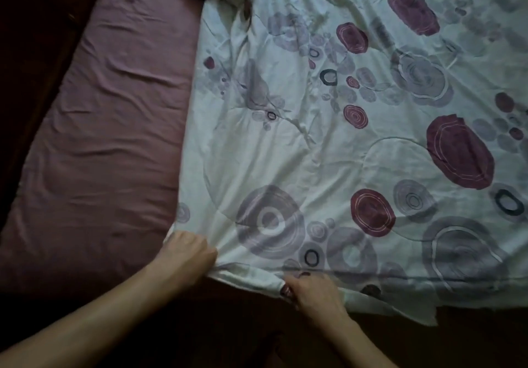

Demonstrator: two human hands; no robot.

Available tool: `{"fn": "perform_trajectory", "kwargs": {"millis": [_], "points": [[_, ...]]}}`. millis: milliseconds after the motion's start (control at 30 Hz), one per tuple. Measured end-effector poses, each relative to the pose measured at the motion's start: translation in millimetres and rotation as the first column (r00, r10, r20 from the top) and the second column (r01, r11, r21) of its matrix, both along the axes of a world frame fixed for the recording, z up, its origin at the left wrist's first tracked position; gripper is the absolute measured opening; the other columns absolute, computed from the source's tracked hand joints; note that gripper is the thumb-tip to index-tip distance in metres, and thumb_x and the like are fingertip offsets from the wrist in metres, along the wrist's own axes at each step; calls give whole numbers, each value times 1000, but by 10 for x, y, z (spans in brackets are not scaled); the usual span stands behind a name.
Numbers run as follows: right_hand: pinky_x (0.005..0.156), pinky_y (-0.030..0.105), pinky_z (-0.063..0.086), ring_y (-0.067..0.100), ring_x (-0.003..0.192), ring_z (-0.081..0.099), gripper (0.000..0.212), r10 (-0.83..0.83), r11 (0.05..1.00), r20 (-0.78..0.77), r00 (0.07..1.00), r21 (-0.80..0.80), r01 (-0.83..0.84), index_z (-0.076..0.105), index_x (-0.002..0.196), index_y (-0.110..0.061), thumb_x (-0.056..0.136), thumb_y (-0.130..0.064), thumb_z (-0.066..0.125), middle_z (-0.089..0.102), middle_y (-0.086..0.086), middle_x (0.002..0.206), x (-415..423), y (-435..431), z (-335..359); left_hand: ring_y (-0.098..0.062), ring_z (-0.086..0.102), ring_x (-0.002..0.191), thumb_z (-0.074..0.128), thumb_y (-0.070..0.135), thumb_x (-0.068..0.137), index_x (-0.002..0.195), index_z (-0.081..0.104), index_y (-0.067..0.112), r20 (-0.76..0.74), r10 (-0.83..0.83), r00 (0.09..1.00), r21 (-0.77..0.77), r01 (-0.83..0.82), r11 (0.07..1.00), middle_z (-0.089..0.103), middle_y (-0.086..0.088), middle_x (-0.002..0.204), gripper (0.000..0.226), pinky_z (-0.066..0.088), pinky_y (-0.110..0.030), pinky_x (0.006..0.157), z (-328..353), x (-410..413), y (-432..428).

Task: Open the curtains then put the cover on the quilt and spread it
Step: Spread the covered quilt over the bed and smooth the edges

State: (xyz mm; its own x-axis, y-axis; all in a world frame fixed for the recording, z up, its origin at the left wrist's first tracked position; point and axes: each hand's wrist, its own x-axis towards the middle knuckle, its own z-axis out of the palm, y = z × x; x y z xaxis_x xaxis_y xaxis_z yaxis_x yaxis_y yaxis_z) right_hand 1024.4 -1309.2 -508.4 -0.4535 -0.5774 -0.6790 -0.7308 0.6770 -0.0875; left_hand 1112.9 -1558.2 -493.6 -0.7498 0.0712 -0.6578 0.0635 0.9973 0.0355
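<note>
A: Gripping the near left corner of the quilt cover (328,144) with the left hand (188,249), the fingers curled tight round a bunch of cloth. Why there?

B: I think the corner is the anchor. If the quilt inside is held through the cloth at that point, it cannot slide away while the cover is pulled straight.

A: And the right hand (311,289)?

B: It is clamped on the near hem, just beside the left one, where the cloth folds over the bed edge. The two hands are close together, so this looks like fixing one corner, not spreading the whole width.

A: Where does the cover lie?

B: Over the right part of the bed, reaching to the far end, where it is bunched. The purple sheet (108,127) is bare on the left (so the cover sits off-centre).

A: Is the quilt inside already?

B: I cannot tell; the cover looks a little padded, but only its printed circles show. The room is dim.
</note>
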Motion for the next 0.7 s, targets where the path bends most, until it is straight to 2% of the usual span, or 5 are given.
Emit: {"fn": "perform_trajectory", "kwargs": {"millis": [133, 233, 400, 533, 700], "points": [[98, 38, 41, 28, 122, 47, 50, -91, 990, 108, 990, 115, 78, 42, 135, -27, 88, -36, 56, 51, 6, 131, -29, -112, -89, -29, 62, 103, 60, 41, 83, 105, 62, 22, 51, 113, 992, 165, -120, 979, 64, -5, 110, 30, 44, -34, 76, -13, -165, 47], [100, 37, 43, 23, 120, 45, 63, -229, 973, 233, 945, 42, 225, 45, 132, -29, 76, -44, 70, 42, 3, 128, -277, -255, 65, -18, 61, 85, 68, 65, 69, 100, 63, 25, 151, 381, 912, 488, -404, 774, 64, 4, 92, 51, 46, -28, 71, -2, -273, -39], [94, 33, 44, 22, 114, 51, 44, -304, 896, 99, 947, -309, 320, 49, 127, -23, 85, -28, 62, 47, 4, 125, -538, -807, 243, -39, 52, 104, 67, 36, 83, 116, 51, 9, -309, 904, 294, 533, -734, 421, 54, -20, 113, 46, 42, -42, 87, -153, -410, -410], [92, 37, 44, 24, 110, 52, 39, -273, 870, 27, 962, -420, 259, 53, 127, -21, 88, -15, 53, 50, 6, 121, -570, -1247, 286, -43, 49, 114, 70, 34, 81, 119, 41, 4, -117, 944, 307, 445, -834, 326, 51, -26, 122, 56, 41, -44, 90, -239, -589, -440], [80, 38, 48, 29, 106, 50, 51, -187, 824, -157, 970, -562, 68, 52, 131, -17, 85, 4, 44, 45, 12, 128, -663, -1629, 318, -43, 58, 99, 45, 4, 88, 107, 46, 7, -330, 840, 431, 456, -706, 541, 56, -17, 111, 19, 44, -45, 75, -136, -755, -228]]}}
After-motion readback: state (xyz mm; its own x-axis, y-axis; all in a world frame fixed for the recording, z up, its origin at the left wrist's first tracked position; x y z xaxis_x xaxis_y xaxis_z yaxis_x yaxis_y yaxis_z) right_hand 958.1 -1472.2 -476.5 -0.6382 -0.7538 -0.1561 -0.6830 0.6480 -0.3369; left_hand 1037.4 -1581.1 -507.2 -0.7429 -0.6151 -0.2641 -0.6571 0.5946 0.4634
